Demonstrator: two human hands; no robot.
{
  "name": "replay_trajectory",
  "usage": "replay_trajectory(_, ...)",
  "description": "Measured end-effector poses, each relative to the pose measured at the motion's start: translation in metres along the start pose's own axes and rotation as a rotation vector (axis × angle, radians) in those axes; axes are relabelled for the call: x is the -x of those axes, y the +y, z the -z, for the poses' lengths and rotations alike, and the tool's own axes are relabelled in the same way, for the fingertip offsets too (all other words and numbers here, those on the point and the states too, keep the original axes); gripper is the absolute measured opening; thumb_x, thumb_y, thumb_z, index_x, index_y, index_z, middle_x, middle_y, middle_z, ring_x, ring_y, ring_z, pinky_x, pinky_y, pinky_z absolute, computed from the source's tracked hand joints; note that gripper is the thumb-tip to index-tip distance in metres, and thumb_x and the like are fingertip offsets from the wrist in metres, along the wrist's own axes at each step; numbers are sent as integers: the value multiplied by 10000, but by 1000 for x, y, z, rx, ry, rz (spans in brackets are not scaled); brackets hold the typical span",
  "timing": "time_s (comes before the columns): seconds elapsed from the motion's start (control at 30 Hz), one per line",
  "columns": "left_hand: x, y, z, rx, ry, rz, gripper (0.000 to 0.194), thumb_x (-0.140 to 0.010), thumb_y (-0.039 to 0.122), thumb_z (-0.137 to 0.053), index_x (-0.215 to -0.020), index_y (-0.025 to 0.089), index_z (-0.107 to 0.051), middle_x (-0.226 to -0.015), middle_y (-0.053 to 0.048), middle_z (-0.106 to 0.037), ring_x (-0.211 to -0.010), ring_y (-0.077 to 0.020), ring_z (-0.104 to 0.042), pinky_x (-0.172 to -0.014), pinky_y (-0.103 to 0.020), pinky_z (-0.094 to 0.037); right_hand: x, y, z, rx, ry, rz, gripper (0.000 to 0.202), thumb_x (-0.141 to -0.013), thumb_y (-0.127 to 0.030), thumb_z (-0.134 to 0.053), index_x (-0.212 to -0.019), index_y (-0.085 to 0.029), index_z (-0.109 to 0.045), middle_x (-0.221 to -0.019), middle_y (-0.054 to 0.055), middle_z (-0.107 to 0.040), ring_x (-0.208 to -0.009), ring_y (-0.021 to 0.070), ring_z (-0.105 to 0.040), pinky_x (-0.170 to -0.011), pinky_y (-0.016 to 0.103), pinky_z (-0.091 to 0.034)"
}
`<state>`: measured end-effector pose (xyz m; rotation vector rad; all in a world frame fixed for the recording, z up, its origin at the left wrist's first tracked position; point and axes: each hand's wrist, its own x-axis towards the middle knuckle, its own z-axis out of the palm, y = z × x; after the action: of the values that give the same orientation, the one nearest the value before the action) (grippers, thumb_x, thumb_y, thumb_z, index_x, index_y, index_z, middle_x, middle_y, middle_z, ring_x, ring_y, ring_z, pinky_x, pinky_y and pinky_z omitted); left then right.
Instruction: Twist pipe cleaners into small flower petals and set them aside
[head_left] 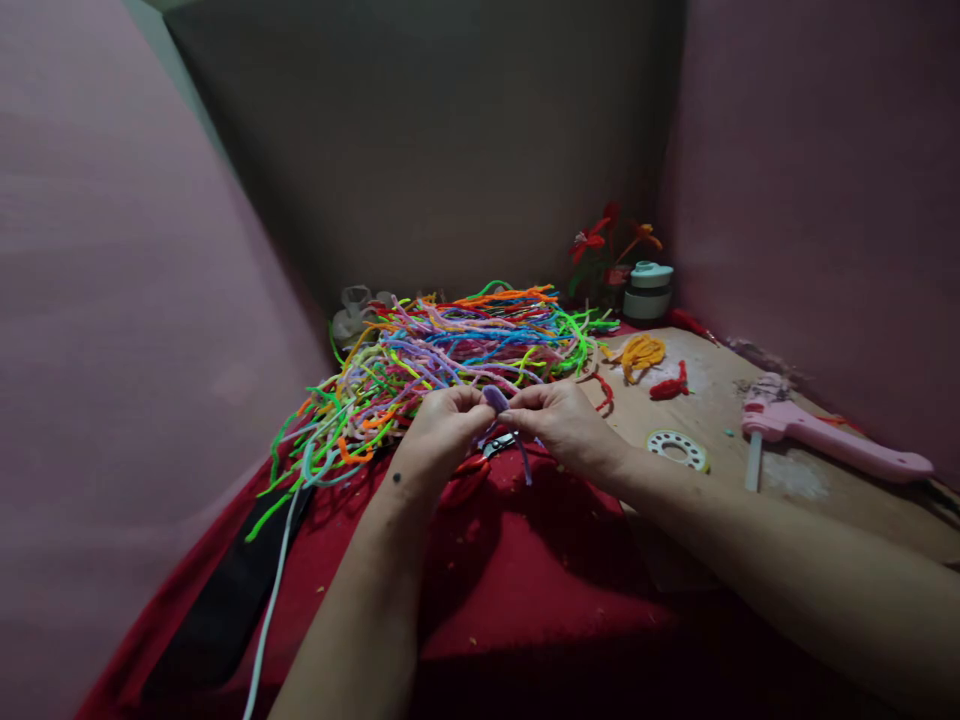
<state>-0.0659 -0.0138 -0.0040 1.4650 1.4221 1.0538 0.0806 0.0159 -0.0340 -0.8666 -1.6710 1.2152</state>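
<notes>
Between my two hands, over the red cloth, is a purple pipe cleaner (pixel 494 399) bent into a small flat shape, with thin purple ends hanging below. My left hand (pixel 448 418) pinches its left side with thumb and forefinger. From the right, my right hand (pixel 556 416) pinches the same piece, its fingertips nearly meeting the left ones. Red-handled scissors (pixel 498 446) lie on the cloth just beneath, partly hidden by the hands. Behind them spreads a large heap of many-coloured pipe cleaners (pixel 465 340).
A pink glue gun (pixel 840 435) lies on a brown board (pixel 720 510) at right, near a round white disc (pixel 677 450), an orange bundle (pixel 639 354) and a red piece (pixel 670 382). Red flowers (pixel 592 240) and a lidded jar (pixel 647 292) stand behind. A black slab (pixel 217 610) and white cable (pixel 271 600) lie left.
</notes>
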Motion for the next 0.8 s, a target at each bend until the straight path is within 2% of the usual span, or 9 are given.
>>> replay_trajectory(0.2, 3, 3, -2, 114, 28, -128, 180, -638, 266, -666, -740, 136, -594, -662, 12, -586, -557, -76, -490, -536, -197, -379, 1, -3, 1, 82, 24, 73, 172, -690, -243, -563, -636, -115, -665, -531, -20, -531, -514, 83, -409, -519, 222, -317)
replay_trajectory(0.3, 4, 3, -2, 162, 50, -153, 186, -620, 261, -697, -715, 138, -594, -627, 15, -582, -550, -80, -499, -538, -202, -387, 2, -5, 1, 77, 24, 93, 158, -687, -227, -557, -604, -124, -644, -515, -29, -503, -507, 76, -390, -515, 223, -303)
replay_trajectory(0.37, 4, 3, -2, 185, 63, -148, 183, -614, 257, -703, -710, 140, -599, -608, 19, -583, -529, -79, -499, -525, -202, -386, 2, -6, 0, -19, -2, 55, 124, -666, -210, -568, -614, -126, -644, -517, -32, -506, -504, 74, -394, -520, 226, -311)
replay_trajectory(0.57, 3, 2, 1, 258, 88, -140, 198, -601, 253, -716, -727, 143, -609, -645, 13, -618, -545, -89, -536, -536, -208, -411, 0, -5, 0, -508, -71, -113, 110, -608, -190, -629, -692, -126, -661, -581, 0, -585, -519, 85, -482, -563, 250, -392)
replay_trajectory(0.8, 4, 1, -3, 285, 50, -146, 161, -648, 231, -680, -765, 151, -603, -680, 15, -618, -571, -87, -555, -563, -213, -440, -6, 3, 2, -647, -129, -189, 169, -574, -236, -721, -647, -119, -623, -566, -3, -581, -506, 85, -508, -543, 246, -407)
